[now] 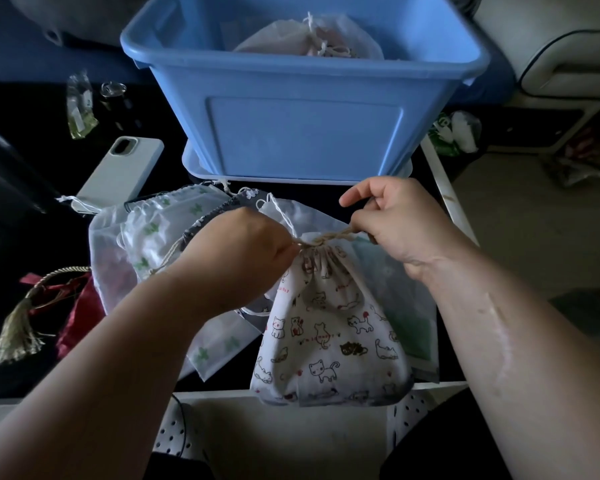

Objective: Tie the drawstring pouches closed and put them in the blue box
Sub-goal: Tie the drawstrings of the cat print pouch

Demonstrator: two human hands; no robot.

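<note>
Both of our hands are pinched on the drawstring of the cat-print pouch [329, 327]: the left hand [246, 247] grips the cord at 9 o'clock of the gathered neck, and the right hand [392, 220] grips the twisted cord [333, 237] at 3 o'clock, so the cord runs taut across the neck between them. We cannot tell whether a knot is already formed under the fingers.

We find the pouch at the near edge of the dark table [14, 306], its bottom hanging slightly over the white rim, with the blue box [305, 126] well apart at 12 o'clock. One tied pouch [312, 39] already lies inside the box.

We judge the pouch to be light, soft cotton that will slump and fold rather than hold a shape; it is not fragile and not slippery, though the thin cord could slide through a loose pinch. Our best hold for tying is the cord itself, close to the neck; for lifting, the bunched neck just below the cord should carry the whole thing.

Its long axis runs from 6 o'clock to 12 o'clock, broad base toward us, closed neck pointing at the box. Other pouches [160, 223] lie in a heap at 10 o'clock, partly under it, not yet tied as far as we can see.
</note>
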